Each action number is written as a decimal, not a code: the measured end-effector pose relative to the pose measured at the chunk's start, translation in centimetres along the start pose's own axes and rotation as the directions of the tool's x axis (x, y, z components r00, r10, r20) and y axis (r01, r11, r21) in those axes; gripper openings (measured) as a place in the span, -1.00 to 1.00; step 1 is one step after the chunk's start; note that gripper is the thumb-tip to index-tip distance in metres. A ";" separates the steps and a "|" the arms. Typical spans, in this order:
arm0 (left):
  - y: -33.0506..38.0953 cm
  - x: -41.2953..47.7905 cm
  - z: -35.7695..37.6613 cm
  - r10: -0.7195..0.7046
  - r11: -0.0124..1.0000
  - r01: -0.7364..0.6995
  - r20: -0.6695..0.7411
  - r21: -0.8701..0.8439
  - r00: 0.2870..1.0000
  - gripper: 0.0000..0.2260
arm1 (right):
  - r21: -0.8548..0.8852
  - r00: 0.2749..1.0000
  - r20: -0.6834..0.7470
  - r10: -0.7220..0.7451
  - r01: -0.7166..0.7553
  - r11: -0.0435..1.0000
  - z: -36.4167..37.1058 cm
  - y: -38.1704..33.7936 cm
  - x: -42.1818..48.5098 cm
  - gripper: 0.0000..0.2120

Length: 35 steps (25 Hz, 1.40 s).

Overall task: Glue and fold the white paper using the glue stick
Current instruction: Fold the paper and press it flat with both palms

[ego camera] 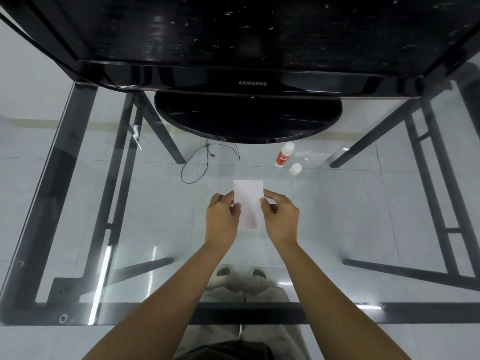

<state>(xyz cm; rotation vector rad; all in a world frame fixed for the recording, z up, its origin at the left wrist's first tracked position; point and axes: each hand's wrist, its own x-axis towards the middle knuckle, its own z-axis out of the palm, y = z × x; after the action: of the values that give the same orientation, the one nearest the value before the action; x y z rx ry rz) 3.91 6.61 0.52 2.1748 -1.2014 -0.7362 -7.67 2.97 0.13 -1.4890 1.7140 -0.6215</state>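
Observation:
A small white paper point(248, 201) is held over the middle of the glass table. My left hand point(222, 216) pinches its left edge between thumb and fingers. My right hand point(280, 216) pinches its right edge the same way. The paper's far end has a narrow strip along the top. A red and white glue stick point(283, 155) stands upright on the glass, beyond the paper and to the right. Its white cap point(295, 169) sits on the glass just to the right of it, off the stick.
A black monitor point(249, 84) on a round black base point(248, 118) stands at the back of the glass table point(155, 281). Through the glass show black frame legs, a thin black cable point(205, 159) on the tiled floor, and the person's shoes.

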 end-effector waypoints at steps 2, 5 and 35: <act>0.1 -0.1 0.0 0.003 1.000 -0.003 -0.004 -0.006 1.000 -0.77 | 0.004 1.000 0.020 0.002 -0.002 1.000 -0.1 0.0 0.1 -0.76; 0.3 0.1 -0.1 -0.001 1.000 0.000 -0.036 -0.010 0.999 -0.77 | 0.034 1.000 0.025 0.000 0.000 0.999 -0.2 0.0 0.1 -0.76; 0.4 1.1 0.4 -0.087 0.996 0.086 -0.042 -0.020 0.995 -0.70 | -0.010 1.000 0.003 0.003 -0.003 1.000 0.5 0.4 0.7 -0.74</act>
<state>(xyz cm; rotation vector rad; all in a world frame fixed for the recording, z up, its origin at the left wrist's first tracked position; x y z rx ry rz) 3.92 5.36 0.24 2.2283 -1.0807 -0.7299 -7.56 2.42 -0.65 -1.4933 1.7195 -0.6100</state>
